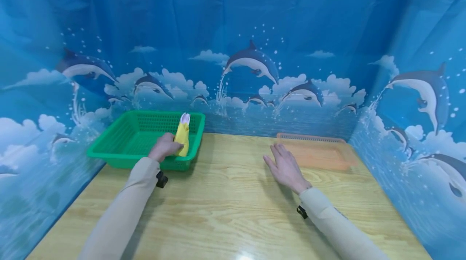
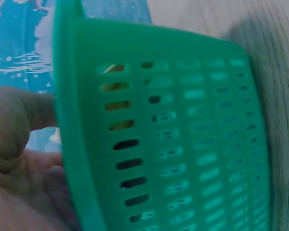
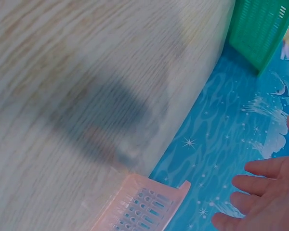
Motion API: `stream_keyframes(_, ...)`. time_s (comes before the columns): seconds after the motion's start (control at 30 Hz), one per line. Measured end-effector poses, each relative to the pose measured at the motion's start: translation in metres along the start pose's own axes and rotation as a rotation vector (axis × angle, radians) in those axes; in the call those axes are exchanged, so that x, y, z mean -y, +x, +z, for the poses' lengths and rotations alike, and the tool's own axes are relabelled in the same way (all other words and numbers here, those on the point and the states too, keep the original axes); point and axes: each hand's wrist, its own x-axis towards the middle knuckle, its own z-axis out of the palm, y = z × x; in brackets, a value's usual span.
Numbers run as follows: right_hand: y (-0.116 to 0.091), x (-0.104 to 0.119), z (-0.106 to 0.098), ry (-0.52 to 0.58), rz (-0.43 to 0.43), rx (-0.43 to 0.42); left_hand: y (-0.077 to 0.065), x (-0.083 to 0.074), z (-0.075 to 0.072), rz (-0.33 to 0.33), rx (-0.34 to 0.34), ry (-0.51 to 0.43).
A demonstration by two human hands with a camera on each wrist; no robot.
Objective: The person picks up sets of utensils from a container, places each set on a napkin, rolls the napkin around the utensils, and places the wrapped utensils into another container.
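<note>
At the right end of the green basket (image 1: pixel 145 164), my left hand (image 1: pixel 165 146) grips a long yellow object with a pale lilac tip (image 1: pixel 183 138). It leans upright inside the basket, its tip near the far rim; its exact kind is unclear. The left wrist view has the basket's slotted wall (image 2: pixel 183 120) in front, so most of the object is hidden there. My right hand (image 1: pixel 285 168) hovers above the table with its fingers extended, holding nothing. In the right wrist view, its fingers (image 3: pixel 260 185) are apart from the orange basket (image 3: pixel 139 197).
A shallow, translucent orange basket (image 1: pixel 320 155) lies at the table's back right, just beyond my right hand. The wooden table (image 1: pixel 233 195) meets a blue dolphin-print curtain (image 1: pixel 233 21) along its back and sides.
</note>
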Motion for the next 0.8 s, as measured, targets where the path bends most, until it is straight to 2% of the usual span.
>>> stream_keyframes(0.2, -0.001, 0.000, 0.000, 0.010, -0.009, 0.015, 0.012, 0.001, 0.005, -0.004, 0.015, 0.175)
stream_keyframes(0.43, -0.003, 0.001, -0.001, 0.045, 0.002, 0.034, 0.029, 0.005, 0.008, -0.045, 0.119, 0.312)
stream_keyframes(0.63, -0.004, 0.000, -0.004, 0.065, 0.001, 0.045, 0.038, 0.011, 0.006, -0.079, 0.242, 0.318)
stream_keyframes(0.8, -0.003, -0.001, -0.005, 0.057, -0.021, 0.033, 0.043, 0.015, 0.005, -0.071, 0.269, 0.352)
